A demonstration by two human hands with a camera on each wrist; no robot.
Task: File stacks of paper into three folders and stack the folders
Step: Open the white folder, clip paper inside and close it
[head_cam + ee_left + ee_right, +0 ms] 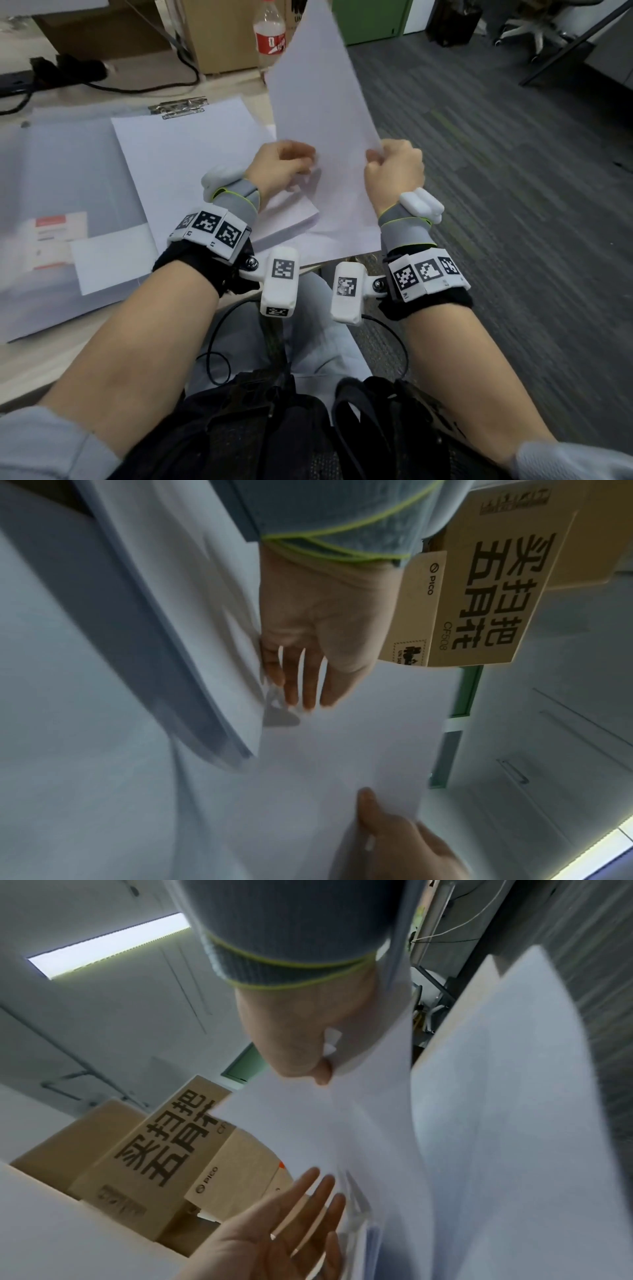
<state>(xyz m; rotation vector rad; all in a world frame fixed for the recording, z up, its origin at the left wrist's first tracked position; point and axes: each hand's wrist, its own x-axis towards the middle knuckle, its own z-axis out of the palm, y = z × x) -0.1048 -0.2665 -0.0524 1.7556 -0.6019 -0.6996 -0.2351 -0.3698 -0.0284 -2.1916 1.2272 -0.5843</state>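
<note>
My right hand (pixel 394 168) pinches the right edge of a thin white sheaf of paper (pixel 318 102), which stands tilted upright over the table's right edge. My left hand (pixel 284 164) touches the sheaf's lower left; in the left wrist view its fingers (pixel 308 680) are straight against the paper (pixel 342 750). The right wrist view shows the right thumb (pixel 322 1074) clamped on the sheet (pixel 342 1123) and the left palm (pixel 291 1226) spread. Under the hands a thick white paper stack (pixel 191 164) lies on an open translucent folder (pixel 68 171) with a metal clip (pixel 180 107).
A plastic bottle with a red label (pixel 270 37) and cardboard boxes (pixel 219 34) stand at the table's back. Black cables and a power strip (pixel 68 68) lie at the back left. Grey carpet and an office chair base (pixel 534 31) are on the right.
</note>
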